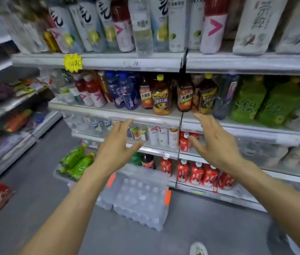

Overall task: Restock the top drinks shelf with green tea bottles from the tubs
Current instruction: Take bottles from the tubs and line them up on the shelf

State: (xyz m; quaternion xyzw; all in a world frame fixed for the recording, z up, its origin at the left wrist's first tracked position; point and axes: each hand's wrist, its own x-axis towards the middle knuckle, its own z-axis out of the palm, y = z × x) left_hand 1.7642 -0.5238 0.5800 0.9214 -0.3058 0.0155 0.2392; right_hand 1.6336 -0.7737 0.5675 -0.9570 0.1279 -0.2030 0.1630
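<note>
Both hands empty, raised before the drinks shelving.

Left hand (117, 144) and right hand (212, 140) — fingers spread, holding nothing. Green tea bottles (76, 162) lie in a clear tub (60, 174) on the floor, lower left — beside a shrink-wrapped water pack (138, 197).

Single head-worn wide-angle view, facing forward and slightly down at a drinks shelving unit (180, 60) from close range. Tilted frame, strong barrel distortion at the edges. Both forearms entering from the bottom, floor (210, 214) and one shoe tip (198, 249) at the lower border. No second view.
</note>
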